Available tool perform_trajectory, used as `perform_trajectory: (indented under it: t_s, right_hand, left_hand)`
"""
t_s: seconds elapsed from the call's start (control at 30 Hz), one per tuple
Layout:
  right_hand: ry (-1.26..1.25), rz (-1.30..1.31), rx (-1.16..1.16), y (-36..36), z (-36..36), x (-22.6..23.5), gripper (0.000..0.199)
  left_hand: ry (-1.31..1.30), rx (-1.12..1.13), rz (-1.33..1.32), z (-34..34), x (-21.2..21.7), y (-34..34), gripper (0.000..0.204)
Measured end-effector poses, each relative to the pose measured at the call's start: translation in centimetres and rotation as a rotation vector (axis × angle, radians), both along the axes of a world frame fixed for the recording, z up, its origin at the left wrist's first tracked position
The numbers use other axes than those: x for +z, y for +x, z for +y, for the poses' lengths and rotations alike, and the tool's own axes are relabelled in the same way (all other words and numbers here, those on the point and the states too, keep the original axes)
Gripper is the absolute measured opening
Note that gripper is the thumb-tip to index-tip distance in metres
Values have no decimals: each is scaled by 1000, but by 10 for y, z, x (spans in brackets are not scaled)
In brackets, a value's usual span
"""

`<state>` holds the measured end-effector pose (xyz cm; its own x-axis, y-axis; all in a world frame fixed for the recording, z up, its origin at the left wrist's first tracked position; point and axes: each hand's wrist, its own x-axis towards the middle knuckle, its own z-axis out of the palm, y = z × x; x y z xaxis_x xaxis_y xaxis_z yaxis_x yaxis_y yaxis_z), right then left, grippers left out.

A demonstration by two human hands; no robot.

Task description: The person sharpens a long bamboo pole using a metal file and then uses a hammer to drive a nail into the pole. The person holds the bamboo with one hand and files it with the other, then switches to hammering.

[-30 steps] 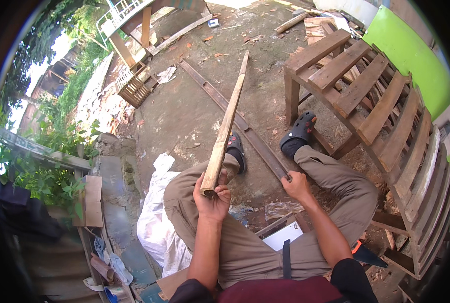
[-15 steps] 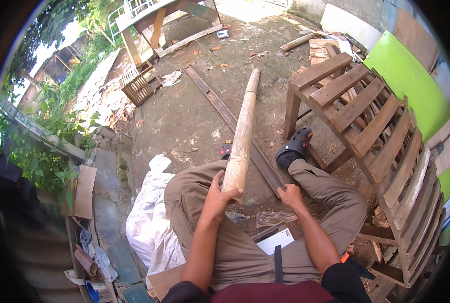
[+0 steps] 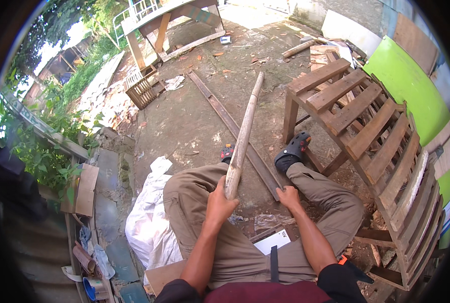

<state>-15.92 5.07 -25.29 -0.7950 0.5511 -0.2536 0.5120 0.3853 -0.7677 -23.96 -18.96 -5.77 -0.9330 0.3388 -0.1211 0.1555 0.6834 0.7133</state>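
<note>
From the head view we look down on a person sitting on bare ground with knees spread. The left hand (image 3: 220,201) is wrapped firmly around the near end of a long pale wooden pole (image 3: 243,133), fingers curled right round it. The pole rises from that grip and runs away from the body, up and slightly to the right, its far end reaching out above the dirt ground (image 3: 194,116) near the middle of the yard.

The right hand (image 3: 289,196) sits well apart from the left hand, lower right of the pole's gripped end, resting at the near end of a long dark flat board (image 3: 235,129) that lies on the ground; we cannot tell whether its fingers are closed on the board or merely touching it. The board passes beneath the pole and crosses its line about midway.

Both feet in dark sandals (image 3: 293,150) flank the board, just beyond the hands. To the right stands a slatted wooden pallet bench (image 3: 366,126); to the left of the person's thigh lies a white sack (image 3: 147,222). A small wooden crate (image 3: 142,90) sits farther off on the left.
</note>
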Motion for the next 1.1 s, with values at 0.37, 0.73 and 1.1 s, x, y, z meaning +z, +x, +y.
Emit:
perform_trajectory:
  t_s: [0.37, 0.73, 1.1]
  right_hand:
    - [23, -1, 7, -3, 0, -13, 52]
    - [48, -144, 1, 5, 0, -7, 53]
    - [99, -140, 105, 21, -9, 11, 56]
  left_hand:
    - [252, 120, 767, 6, 41, -26, 41]
    - [526, 99, 1077, 52, 157, -176, 26]
    - [475, -89, 1387, 114, 484, -241, 46]
